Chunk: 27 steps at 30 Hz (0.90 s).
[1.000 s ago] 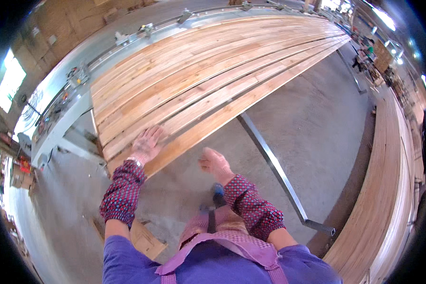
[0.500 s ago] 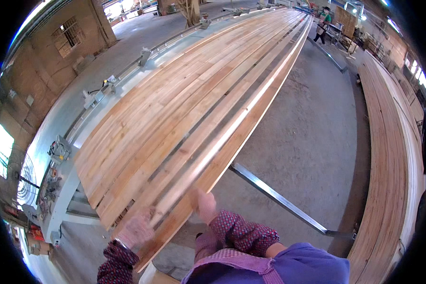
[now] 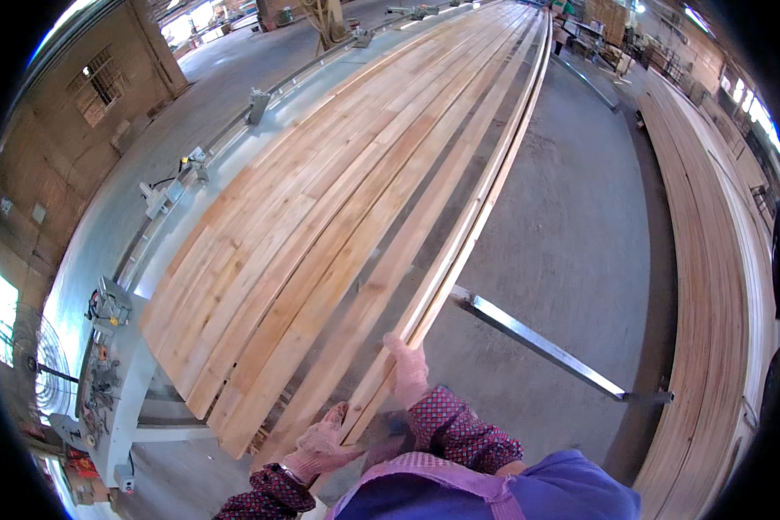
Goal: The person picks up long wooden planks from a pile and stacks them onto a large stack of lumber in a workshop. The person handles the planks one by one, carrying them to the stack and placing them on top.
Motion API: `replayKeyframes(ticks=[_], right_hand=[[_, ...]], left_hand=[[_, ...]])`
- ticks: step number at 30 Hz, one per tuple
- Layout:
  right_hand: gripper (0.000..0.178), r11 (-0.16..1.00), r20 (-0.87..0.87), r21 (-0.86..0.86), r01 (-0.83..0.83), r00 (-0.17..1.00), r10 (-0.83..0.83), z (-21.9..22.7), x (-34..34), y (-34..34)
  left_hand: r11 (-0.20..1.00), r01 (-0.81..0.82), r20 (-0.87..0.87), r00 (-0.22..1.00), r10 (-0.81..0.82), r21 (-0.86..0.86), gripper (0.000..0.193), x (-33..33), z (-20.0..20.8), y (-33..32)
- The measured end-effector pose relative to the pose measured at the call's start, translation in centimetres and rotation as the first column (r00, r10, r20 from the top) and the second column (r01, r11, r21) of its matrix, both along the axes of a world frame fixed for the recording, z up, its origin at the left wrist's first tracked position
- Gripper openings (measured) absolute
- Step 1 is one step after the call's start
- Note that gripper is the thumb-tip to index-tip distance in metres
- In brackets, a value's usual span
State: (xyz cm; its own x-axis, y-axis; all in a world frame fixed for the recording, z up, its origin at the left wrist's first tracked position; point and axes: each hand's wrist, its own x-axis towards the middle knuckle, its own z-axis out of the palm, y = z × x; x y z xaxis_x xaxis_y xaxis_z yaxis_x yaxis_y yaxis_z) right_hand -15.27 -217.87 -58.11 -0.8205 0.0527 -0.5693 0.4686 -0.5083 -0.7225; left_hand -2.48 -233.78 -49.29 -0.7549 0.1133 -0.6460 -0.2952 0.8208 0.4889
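Note:
Both my hands wear pale pinkish gloves. My right hand (image 3: 407, 371) is closed round the outer side of two long, narrow wooden boards (image 3: 442, 295), which stand on edge side by side along the right of the table. Nearer to me, my left hand (image 3: 321, 445) grips the near end of the same pair, its fingers on their left side and its thumb toward the right. Left of the pair, a single flat board (image 3: 368, 303) lies with gaps on both sides. Beyond it, several flat boards (image 3: 260, 286) are laid side by side, running far away from me.
A metal rail with clamps (image 3: 257, 106) runs along the left. A metal bar (image 3: 537, 342) juts out at the right over the grey floor. A long stack of boards (image 3: 702, 286) lies further right. A round fan (image 3: 43, 364) stands at the left, and a person (image 3: 562, 10) is at the far end.
The outermost boards have turned from lying flat to standing on edge, close together. My right hand now holds their outer side, and my left hand has moved right to their near end.

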Motion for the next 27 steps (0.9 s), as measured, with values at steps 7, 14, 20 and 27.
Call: replayKeyframes(ticks=[7,14,20,27], right_hand=[[0.041,0.979,0.014,-0.192,0.069,0.998,-0.068,-0.8,-1.5,0.0],[0.030,0.989,-0.041,-0.146,-0.021,0.999,0.015,-1.0,-1.2,-1.1],[0.042,0.991,0.021,-0.131,-0.001,1.000,0.004,-0.6,-1.6,-0.4],[0.051,0.994,-0.051,-0.087,0.058,0.997,-0.063,-0.6,-1.2,-1.2]], left_hand=[[0.892,0.325,-0.127,0.917,-0.378,-0.313,0.079,-3.4,3.2,-0.9],[0.149,0.068,-0.077,0.612,-0.787,-0.986,0.059,-1.6,-12.4,-7.3],[0.952,0.184,-0.235,0.964,-0.126,0.244,0.086,-4.2,-2.7,-8.8],[0.915,0.211,-0.320,0.942,-0.097,0.344,0.068,-2.2,-2.1,-5.5]])
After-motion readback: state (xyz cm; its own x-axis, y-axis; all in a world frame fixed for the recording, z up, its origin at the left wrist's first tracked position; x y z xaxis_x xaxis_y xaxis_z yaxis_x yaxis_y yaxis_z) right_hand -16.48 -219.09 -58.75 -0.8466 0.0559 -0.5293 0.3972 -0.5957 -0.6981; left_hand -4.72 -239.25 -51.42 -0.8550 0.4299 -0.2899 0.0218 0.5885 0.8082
